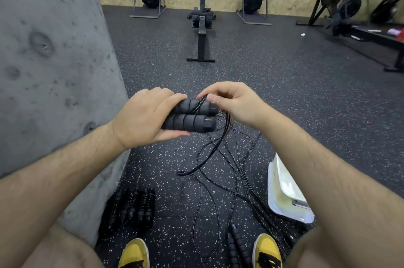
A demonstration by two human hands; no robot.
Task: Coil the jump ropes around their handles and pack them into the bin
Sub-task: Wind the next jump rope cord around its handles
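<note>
Two black ribbed foam handles (pixel 190 118) lie side by side and roughly level, gripped in the left hand (pixel 142 119) above and to the left of the white bin (pixel 282 193), end caps toward the bin's side. Their thin black cord (pixel 197 105) slants across the upper handle, pinched by the right hand (pixel 231 101); the rest drops to the floor in a loop left of the bin. Loose cords (pixel 240 184) sprawl tangled just beside the bin's left wall. A row of coiled ropes (pixel 131 206) lies well left of the bin. Another pair of handles (pixel 237 243) lies below the bin's near corner. The bin is pale plastic, partly hidden.
</note>
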